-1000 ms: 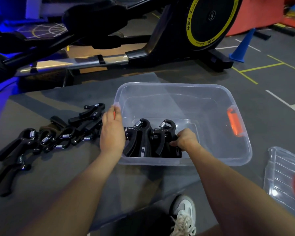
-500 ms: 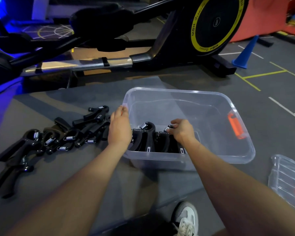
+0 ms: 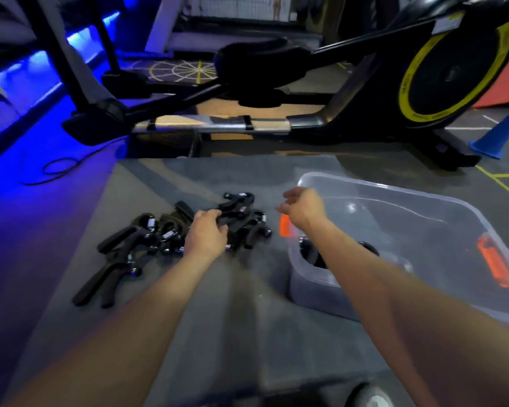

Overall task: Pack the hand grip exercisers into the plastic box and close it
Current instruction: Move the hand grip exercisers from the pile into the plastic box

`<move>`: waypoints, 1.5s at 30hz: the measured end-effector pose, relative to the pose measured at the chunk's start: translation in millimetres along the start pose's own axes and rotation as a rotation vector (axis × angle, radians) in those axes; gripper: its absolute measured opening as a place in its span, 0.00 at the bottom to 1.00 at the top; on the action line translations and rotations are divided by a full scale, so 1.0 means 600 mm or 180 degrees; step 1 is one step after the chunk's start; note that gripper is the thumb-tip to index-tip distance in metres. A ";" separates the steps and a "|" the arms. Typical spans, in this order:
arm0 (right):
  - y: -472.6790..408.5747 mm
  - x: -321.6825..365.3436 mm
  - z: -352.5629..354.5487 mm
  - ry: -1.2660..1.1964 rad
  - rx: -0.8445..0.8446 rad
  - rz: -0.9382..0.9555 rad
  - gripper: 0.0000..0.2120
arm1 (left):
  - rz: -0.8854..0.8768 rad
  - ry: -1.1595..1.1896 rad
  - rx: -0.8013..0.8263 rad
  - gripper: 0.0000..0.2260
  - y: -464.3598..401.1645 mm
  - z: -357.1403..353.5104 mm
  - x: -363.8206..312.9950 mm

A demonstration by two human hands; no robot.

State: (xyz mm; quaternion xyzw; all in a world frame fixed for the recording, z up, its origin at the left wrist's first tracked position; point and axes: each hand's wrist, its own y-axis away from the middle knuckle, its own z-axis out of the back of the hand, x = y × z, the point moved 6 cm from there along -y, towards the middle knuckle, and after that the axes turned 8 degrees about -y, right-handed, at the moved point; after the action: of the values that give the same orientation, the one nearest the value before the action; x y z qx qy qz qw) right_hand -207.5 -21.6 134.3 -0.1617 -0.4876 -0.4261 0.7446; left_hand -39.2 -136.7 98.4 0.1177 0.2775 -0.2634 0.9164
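Head cam: both hands are out of the plastic box (image 3: 394, 201) now. Left hand (image 3: 207, 235) grips an exerciser in the pile (image 3: 159, 239) on the bench w/ curled fingers; right hand (image 3: 301, 208) hangs empty, fingers relaxed, by the rim. Some packed already, next batch coming.

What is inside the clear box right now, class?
Inside the box, black grippers show at the near left corner. The right forearm covers most of them, so their number cannot be told. The rest of the floor looks bare.
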 end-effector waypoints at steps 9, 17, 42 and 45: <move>0.038 0.029 -0.237 0.1578 0.0050 0.0522 0.16 | 0.0777 -0.0514 -0.0048 0.21 0.012 0.084 0.268; 0.062 -0.020 -0.469 0.1111 0.1230 0.0225 0.22 | 0.1168 -0.0784 0.0193 0.19 0.008 0.056 0.404; 0.109 0.020 -0.358 0.0848 0.1261 0.0122 0.15 | 0.1808 0.0600 0.0318 0.15 0.057 0.075 0.306; 0.121 0.031 -0.296 0.0706 0.1166 0.0079 0.12 | 0.1637 0.1724 0.0329 0.06 0.065 0.083 0.225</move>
State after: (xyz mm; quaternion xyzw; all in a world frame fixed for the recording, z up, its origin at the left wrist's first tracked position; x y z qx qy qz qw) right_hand -42.2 -104.6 79.4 0.0182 -0.4700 -0.3364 0.8158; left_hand 100.3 -178.7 64.9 0.2951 0.4575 0.0022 0.8388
